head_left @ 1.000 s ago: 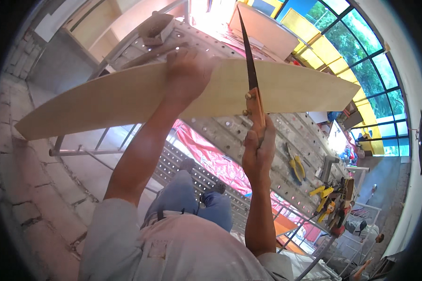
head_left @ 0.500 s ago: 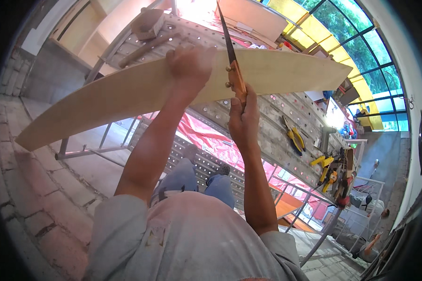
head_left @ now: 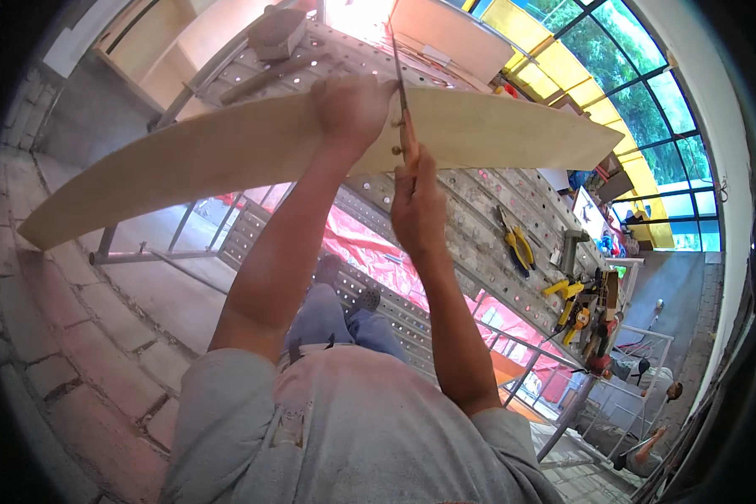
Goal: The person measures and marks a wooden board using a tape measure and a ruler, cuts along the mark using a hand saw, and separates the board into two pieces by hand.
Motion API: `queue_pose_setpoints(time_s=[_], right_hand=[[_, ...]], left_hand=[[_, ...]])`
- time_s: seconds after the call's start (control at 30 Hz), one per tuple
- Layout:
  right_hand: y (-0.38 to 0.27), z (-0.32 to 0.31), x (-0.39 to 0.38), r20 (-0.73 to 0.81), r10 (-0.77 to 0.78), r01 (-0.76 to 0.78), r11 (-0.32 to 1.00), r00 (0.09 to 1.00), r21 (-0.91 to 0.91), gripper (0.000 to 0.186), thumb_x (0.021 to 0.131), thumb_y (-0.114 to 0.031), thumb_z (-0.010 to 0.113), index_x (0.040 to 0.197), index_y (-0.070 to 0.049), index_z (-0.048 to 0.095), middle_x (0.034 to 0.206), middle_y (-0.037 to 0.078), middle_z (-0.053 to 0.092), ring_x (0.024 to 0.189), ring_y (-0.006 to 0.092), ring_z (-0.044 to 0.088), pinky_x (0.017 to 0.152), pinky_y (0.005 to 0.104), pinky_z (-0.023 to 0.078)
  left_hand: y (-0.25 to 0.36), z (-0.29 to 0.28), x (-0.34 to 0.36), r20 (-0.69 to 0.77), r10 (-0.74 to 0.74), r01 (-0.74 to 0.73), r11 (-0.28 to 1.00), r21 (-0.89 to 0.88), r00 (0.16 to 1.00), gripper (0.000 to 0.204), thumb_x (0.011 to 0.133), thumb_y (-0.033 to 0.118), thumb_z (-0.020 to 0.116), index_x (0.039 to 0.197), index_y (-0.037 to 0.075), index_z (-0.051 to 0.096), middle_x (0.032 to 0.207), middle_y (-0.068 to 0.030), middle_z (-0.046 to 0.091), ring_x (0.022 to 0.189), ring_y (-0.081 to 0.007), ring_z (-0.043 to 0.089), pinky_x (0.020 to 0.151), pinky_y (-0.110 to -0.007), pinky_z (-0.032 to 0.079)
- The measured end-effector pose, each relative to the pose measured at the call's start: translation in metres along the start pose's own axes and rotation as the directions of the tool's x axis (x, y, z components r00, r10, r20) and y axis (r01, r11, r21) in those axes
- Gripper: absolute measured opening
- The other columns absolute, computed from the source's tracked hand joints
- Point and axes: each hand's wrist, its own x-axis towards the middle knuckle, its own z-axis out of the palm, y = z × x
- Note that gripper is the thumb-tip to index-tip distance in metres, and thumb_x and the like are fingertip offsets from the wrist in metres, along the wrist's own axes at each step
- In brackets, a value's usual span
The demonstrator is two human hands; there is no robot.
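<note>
A long, pale, curved wooden board (head_left: 512, 130) lies across the perforated metal platform, its left end jutting out past the platform's edge. My left hand (head_left: 354, 111) is closed over the board near its middle, fingers at the far edge and thumb close beside the blade. In my right hand (head_left: 417, 206) is the wooden handle of a handsaw (head_left: 407, 139), with round metal fasteners on its side. The narrow dark blade points away from me and crosses the far edge of the board, just right of my left hand. Any cut in the board is too small to make out.
Yellow-handled pliers (head_left: 519, 245) and several yellow tools (head_left: 573, 307) lie on the platform (head_left: 479, 218) to the right. A box-like block (head_left: 275, 35) sits at the far left. Metal scaffold rails (head_left: 521, 349) stand below. Two people (head_left: 651, 378) are at the lower right.
The handsaw and my right hand have shifted left, while my left hand has moved slightly right, so the blade is now closer to it. The whole view has turned a little.
</note>
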Motion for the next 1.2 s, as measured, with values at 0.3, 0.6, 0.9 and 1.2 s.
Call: queue_pose_setpoints(time_s=[0.3,0.6,0.9,1.2], right_hand=[[0.013,-0.006,0.002,0.039,0.087,-0.088,0.996,0.995,0.027,0.033,0.105,-0.019,0.053,0.133,-0.005,0.045,0.091,0.032,0.066,0.082,0.0552,0.064,0.064,0.0628,0.047],[0.008,-0.036,-0.036,0.141,0.169,-0.17,0.985,0.975,-0.01,0.034,0.105,-0.02,0.053,0.132,-0.002,0.046,0.092,0.029,0.064,0.085,0.0538,0.061,0.073,0.0575,0.047],[-0.016,-0.032,-0.031,0.129,0.205,-0.2,0.979,0.97,-0.049,0.026,0.104,-0.017,0.052,0.126,-0.004,0.048,0.087,0.03,0.066,0.08,0.055,0.064,0.066,0.0606,0.047],[0.008,-0.004,-0.019,0.086,0.223,-0.23,0.969,0.971,0.086,0.023,0.105,-0.019,0.053,0.12,-0.003,0.048,0.086,0.031,0.066,0.08,0.0561,0.063,0.064,0.0628,0.046]], left_hand=[[0.004,-0.002,0.001,0.039,-0.012,0.012,1.0,-0.011,0.999,0.057,0.101,0.061,0.048,0.09,0.012,0.076,0.093,-0.0098,0.075,0.098,-0.0337,0.064,0.091,-0.054,0.039],[-0.006,0.014,0.01,-0.113,0.024,-0.023,1.0,0.01,0.993,0.054,0.1,0.059,0.052,0.083,0.013,0.074,0.089,-0.0088,0.073,0.094,-0.0326,0.064,0.089,-0.053,0.039],[-0.008,0.019,0.018,-0.013,-0.005,0.005,0.999,0.035,1.0,0.053,0.101,0.058,0.051,0.083,0.013,0.075,0.087,-0.0085,0.073,0.091,-0.0318,0.063,0.087,-0.054,0.038],[-0.017,0.025,0.021,-0.048,0.0,0.001,1.0,0.024,0.999,0.052,0.1,0.057,0.053,0.08,0.013,0.073,0.087,-0.008,0.073,0.09,-0.0311,0.063,0.086,-0.052,0.036]])
